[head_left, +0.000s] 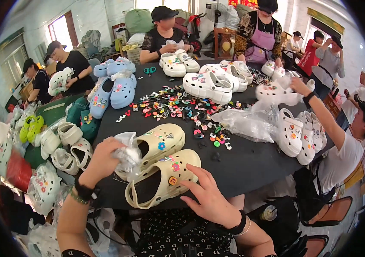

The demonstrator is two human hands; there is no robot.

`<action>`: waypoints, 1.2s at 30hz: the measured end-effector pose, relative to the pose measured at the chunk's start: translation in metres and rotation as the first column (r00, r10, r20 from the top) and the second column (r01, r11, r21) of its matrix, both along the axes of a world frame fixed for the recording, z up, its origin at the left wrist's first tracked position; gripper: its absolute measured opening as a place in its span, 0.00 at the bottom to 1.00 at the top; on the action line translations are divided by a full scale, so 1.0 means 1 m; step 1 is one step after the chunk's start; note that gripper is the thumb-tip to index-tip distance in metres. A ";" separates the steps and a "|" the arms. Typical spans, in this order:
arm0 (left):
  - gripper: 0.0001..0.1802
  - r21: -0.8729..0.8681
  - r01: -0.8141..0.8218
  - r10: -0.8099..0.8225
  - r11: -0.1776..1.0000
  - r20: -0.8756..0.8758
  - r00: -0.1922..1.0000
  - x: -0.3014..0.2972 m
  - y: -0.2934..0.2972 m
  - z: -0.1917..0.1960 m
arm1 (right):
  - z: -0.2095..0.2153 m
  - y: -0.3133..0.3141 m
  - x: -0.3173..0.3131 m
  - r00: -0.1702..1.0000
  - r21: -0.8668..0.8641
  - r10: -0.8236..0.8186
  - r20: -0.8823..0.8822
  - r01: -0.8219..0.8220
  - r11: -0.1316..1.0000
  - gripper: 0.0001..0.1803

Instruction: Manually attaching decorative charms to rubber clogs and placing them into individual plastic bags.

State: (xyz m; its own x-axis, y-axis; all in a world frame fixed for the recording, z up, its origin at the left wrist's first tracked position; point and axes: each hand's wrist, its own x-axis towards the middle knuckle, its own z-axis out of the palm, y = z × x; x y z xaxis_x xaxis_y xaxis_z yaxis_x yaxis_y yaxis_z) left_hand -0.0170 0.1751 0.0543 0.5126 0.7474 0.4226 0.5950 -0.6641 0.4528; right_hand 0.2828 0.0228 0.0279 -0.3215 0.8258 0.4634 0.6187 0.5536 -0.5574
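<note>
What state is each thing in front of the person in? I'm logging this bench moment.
left hand: closed on a crumpled clear plastic bag
right hand: open, fingers resting on the near cream clog
far cream clog: upright, charms fitted, beside the near one
loose charms: scattered on the black table
blue clogs: piled together
white clogs: upright, decorated

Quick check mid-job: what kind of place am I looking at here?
Probably a small workshop where clog shoes get decorated. Several people sit round a black table strewn with small colourful charms, white clogs and blue clogs, with more pairs heaped alongside.
</note>
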 end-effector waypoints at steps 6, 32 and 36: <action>0.13 0.150 -0.010 0.055 0.989 -0.296 0.954 0.029 0.030 -0.020 | -0.016 0.007 0.000 1.000 -0.016 -0.003 0.023 0.003 1.000 0.24; 0.25 -0.625 0.112 0.114 0.773 0.310 0.944 0.046 0.013 -0.039 | -0.036 0.000 -0.006 0.995 -0.086 0.006 0.098 0.002 0.996 0.34; 0.25 -0.491 -0.127 0.102 0.862 -0.077 0.992 0.062 0.002 -0.023 | -0.036 -0.004 -0.008 0.993 -0.074 0.010 0.117 -0.001 0.997 0.34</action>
